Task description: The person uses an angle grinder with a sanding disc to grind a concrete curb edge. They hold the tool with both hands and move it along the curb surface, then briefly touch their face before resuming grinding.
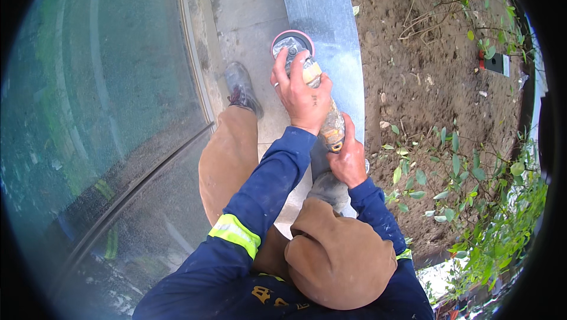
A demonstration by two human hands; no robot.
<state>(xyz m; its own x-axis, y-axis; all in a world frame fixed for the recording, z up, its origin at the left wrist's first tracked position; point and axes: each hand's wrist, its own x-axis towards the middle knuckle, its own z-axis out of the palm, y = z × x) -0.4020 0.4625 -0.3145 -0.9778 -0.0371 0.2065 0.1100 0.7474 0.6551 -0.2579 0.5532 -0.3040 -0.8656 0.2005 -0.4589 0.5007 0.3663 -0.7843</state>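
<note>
A dusty, yellow-and-grey angle grinder [332, 126] slants across the middle of the view. My left hand [304, 95] is closed over its front part, fingers wrapped close behind the head, a ring on one finger. Further back, my right hand [348, 159] grips the rear of the body. The pink-rimmed disc [306, 37] at the tool's far end lies over the inner edge of a smooth grey stone slab [325, 7]. Whether the disc touches the slab, I cannot tell. Pale dust or wet haze whitens the slab beside it.
On the left a large glass pane [118, 54] stands behind a metal frame [192, 48]. My boot [239, 86] rests on the paved strip [242, 10]. Right of the slab lies bare soil [396, 54] with leafy plants [449, 184] and a small dark box [497, 63].
</note>
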